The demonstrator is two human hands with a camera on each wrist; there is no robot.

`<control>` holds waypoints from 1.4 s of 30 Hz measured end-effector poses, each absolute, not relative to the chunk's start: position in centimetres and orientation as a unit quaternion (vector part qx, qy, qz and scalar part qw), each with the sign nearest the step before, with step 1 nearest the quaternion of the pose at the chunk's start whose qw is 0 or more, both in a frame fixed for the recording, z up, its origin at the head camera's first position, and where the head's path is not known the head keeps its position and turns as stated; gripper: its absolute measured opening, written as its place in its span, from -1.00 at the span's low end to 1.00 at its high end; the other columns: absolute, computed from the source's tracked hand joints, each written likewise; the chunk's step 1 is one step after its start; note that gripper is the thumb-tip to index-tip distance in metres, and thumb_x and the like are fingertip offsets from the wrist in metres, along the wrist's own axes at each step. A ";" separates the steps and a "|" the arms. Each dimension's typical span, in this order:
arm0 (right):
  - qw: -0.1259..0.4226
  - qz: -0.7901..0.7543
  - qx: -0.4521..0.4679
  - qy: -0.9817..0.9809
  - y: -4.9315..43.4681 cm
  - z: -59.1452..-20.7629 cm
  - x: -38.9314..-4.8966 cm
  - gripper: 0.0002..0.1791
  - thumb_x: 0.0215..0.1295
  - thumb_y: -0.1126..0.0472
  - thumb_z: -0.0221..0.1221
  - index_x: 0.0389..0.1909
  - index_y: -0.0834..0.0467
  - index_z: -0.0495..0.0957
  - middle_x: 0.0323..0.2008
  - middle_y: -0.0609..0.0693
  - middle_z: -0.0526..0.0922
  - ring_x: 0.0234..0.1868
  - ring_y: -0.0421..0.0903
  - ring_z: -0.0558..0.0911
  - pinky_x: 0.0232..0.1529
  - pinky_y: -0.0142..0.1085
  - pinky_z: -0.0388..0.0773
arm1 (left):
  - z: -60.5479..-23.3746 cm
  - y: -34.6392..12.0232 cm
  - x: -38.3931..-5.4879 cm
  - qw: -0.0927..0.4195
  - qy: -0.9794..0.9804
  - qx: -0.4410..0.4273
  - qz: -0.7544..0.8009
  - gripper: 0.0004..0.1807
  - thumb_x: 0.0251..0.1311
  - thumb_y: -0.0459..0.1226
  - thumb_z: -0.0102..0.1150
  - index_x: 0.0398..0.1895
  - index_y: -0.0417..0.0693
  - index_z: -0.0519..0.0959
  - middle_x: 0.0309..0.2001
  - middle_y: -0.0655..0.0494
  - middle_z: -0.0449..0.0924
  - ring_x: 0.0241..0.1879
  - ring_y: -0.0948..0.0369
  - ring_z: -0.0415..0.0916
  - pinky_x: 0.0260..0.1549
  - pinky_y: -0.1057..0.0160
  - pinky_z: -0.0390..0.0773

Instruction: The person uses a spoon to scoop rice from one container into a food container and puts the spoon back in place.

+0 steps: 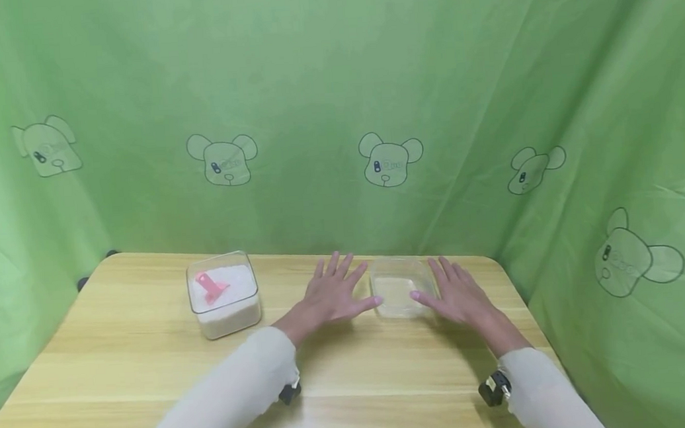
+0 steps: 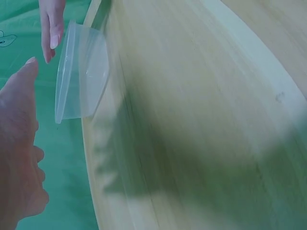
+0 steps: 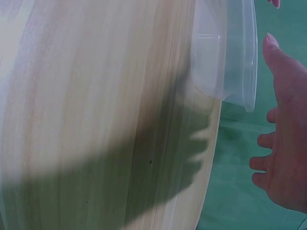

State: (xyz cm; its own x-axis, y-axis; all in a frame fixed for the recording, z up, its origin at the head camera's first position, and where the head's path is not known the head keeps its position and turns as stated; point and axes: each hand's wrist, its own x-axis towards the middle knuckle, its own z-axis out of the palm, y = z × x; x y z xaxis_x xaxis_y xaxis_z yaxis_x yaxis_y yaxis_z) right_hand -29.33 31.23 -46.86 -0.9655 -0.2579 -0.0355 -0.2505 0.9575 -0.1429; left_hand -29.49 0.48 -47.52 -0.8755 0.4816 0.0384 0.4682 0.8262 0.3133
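A clear plastic tub (image 1: 401,288) stands at the back right of the wooden table, with no contents visible in it. My left hand (image 1: 335,293) hovers just left of the tub, fingers spread and straight. On the tub's other side my right hand (image 1: 457,295) is likewise spread above the table. Both wrist views show the tub (image 2: 86,72) upright on the table, with the left hand (image 2: 19,148) and the right hand (image 3: 288,129) raised higher than it. Neither hand holds anything. Whether the thumbs touch the rim is hard to tell in the head view.
A clear square container (image 1: 230,320) of white powder or grains stands at the back left, with a pink scoop (image 1: 210,286) lying on the contents. A green curtain (image 1: 311,110) with bear prints hangs behind and beside the table (image 1: 353,372).
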 end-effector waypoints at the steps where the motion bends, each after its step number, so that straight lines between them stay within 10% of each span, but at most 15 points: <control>1: 0.027 -0.067 -0.128 0.989 31.2 -46.9 -29.4 0.17 0.42 -0.55 -0.15 0.65 0.28 -0.17 0.64 0.42 -0.16 0.59 0.54 -0.05 0.58 0.38 -0.12 | -47.6 0.6 -29.5 0.022 0.955 0.247 0.161 0.01 0.28 0.56 -0.36 0.69 0.31 -0.03 0.71 -0.02 -0.20 0.70 -0.15 -0.32 0.63 -0.26 -0.29; 42: 0.023 -0.065 -0.100 0.993 31.0 -49.3 -31.3 -0.07 0.50 -0.23 0.04 0.56 0.39 0.07 0.49 0.47 0.24 0.46 0.52 0.28 0.47 0.35 0.24 | -49.0 3.5 -30.6 0.049 0.968 0.199 0.144 0.02 0.30 0.54 -0.30 0.67 0.18 0.08 0.69 -0.08 -0.05 0.69 -0.14 -0.19 0.64 -0.24 -0.15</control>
